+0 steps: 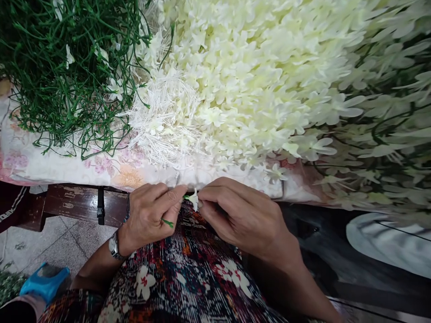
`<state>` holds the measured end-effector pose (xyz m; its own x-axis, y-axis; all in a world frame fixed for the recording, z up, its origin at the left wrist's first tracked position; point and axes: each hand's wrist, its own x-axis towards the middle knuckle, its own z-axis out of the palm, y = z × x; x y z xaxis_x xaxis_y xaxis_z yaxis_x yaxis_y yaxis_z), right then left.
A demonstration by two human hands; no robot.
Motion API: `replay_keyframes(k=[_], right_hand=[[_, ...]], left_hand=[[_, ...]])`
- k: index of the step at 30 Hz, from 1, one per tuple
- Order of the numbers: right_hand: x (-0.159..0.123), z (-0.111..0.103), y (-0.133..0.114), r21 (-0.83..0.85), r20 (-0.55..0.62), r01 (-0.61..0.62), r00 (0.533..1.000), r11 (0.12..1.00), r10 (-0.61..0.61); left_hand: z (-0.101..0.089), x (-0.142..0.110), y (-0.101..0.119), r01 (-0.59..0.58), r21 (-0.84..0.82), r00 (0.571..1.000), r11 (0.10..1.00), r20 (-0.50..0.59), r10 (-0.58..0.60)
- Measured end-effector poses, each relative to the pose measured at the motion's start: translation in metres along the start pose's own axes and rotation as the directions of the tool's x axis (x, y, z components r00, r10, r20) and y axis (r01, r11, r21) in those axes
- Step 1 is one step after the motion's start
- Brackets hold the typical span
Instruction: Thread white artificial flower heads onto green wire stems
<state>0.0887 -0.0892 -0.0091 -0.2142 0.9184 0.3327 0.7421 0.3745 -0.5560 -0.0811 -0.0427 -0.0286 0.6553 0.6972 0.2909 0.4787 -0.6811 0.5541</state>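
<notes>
At the table's near edge my left hand [153, 208] pinches a green plastic stem [167, 222], whose branched end pokes out below the fingers. A small white artificial flower [194, 200] sits at the stem's upper tip, between my two hands. The fingertips of my right hand [242, 215] are closed at the flower's petals from the right. Beyond my hands spreads a big heap of cream-white artificial flowers [256, 76]. Left of it is a tangled pile of green plastic stems [70, 72], with a few white flowers among them.
Thin white stalks [164, 116] lie between the two piles. A floral cloth [67, 163] covers the table. Finished-looking flower sprays [397, 107] crowd the right side. Below left are a wooden bench [84, 204] and a blue plastic object [45, 283] by the tiled floor.
</notes>
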Motion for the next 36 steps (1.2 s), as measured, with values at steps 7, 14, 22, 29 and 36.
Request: replay_keyframes(k=[7, 14, 22, 29, 36], right_hand=[[-0.002, 0.004, 0.001, 0.029, -0.013, -0.02, 1.0, 0.999, 0.02], [-0.004, 0.005, 0.0, -0.068, -0.002, -0.002, 1.0, 0.998, 0.002], [-0.005, 0.009, 0.0, -0.058, -0.022, 0.002, 1.0, 0.998, -0.003], [-0.004, 0.016, 0.0, 0.068, -0.046, -0.044, 0.998, 0.997, 0.047], [-0.003, 0.018, -0.001, 0.164, -0.055, -0.063, 0.996, 0.984, 0.073]], left_hand=[[0.0, 0.002, -0.001, -0.041, 0.073, 0.999, 0.996, -0.022, 0.043], [0.0, 0.003, -0.001, -0.021, -0.051, 0.998, 0.999, -0.054, 0.018], [0.002, 0.008, -0.001, -0.044, -0.182, 0.998, 0.982, -0.058, 0.034], [0.004, 0.007, -0.001, -0.012, -0.257, 0.997, 0.966, -0.08, -0.009], [0.003, 0.006, -0.001, 0.016, -0.303, 0.997, 0.953, -0.067, -0.038]])
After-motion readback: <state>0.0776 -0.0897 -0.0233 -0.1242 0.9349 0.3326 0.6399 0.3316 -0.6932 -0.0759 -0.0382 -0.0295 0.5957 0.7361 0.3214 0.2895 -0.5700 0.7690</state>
